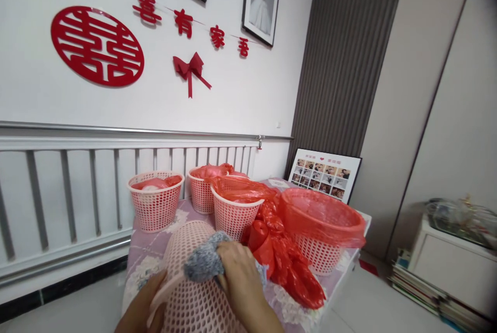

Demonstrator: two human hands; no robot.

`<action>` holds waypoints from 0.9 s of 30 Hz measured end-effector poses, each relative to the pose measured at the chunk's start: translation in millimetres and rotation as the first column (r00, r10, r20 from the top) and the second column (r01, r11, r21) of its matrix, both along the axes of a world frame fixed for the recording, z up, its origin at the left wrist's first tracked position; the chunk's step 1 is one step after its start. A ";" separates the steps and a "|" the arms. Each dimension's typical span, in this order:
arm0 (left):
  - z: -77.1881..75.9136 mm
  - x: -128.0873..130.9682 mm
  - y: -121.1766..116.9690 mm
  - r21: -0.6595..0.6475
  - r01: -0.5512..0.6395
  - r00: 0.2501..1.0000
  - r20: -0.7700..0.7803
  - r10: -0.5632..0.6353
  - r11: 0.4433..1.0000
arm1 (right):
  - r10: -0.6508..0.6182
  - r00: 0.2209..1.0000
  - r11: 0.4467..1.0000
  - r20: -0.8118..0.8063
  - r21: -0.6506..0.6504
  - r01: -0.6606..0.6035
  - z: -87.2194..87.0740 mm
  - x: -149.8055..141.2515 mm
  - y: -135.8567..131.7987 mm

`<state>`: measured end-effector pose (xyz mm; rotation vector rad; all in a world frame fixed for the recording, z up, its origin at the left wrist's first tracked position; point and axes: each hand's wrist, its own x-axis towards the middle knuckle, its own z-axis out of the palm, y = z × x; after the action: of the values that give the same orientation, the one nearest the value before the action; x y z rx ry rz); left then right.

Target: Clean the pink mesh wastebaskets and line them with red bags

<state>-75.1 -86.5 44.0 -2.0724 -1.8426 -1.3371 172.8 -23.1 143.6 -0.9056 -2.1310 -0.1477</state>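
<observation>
A pale pink mesh wastebasket (202, 304) lies tilted in front of me, at the near side of the table. My left hand (145, 299) is closed around its rim on the left. In my right hand (243, 276) is a bunched grey-blue cloth (205, 260), pressed against the basket. Just to the right of that hand, red plastic bags (289, 265) lie in a loose heap with a roll among them. Behind the held basket stands an upright mesh wastebasket (235, 219) with red plastic over its rim.
A mesh basket (155, 211) and another basket (202, 196) hold red plastic near the radiator (83, 188). At right stands a basket lined with a red bag (316, 252). A patterned tablecloth (145, 250) covers the table. Beyond its right edge, a white cabinet (454, 260) stands by stacked books.
</observation>
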 end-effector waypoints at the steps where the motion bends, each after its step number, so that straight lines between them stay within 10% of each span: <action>1: 16.3 -2.0 4.7 0.008 0.033 0.999 -0.036 -0.033 0.999 | 0.008 1.000 1.000 0.005 0.022 -0.008 0.1 -10.6 -4.2; 7: 76.0 16.8 17.0 -0.029 0.223 0.968 -0.108 -0.225 0.974 | -0.033 0.999 0.995 -0.042 0.098 0.037 -10.7 -35.8 -10.3; 17: 35.1 16.0 19.5 -0.005 -0.005 0.954 -0.300 0.003 1.000 | -0.063 0.982 0.998 -0.179 0.013 0.066 -52.9 28.1 2.3; 27: 40.9 17.1 11.2 -0.079 -0.083 0.946 -0.319 0.054 0.993 | -0.222 0.868 0.968 -0.444 -0.209 0.140 -119.4 49.6 5.9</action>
<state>-58.0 -75.2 84.9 -2.0948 -1.8433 -0.8558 222.3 -17.2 24.2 -1.1167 -1.6262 0.1509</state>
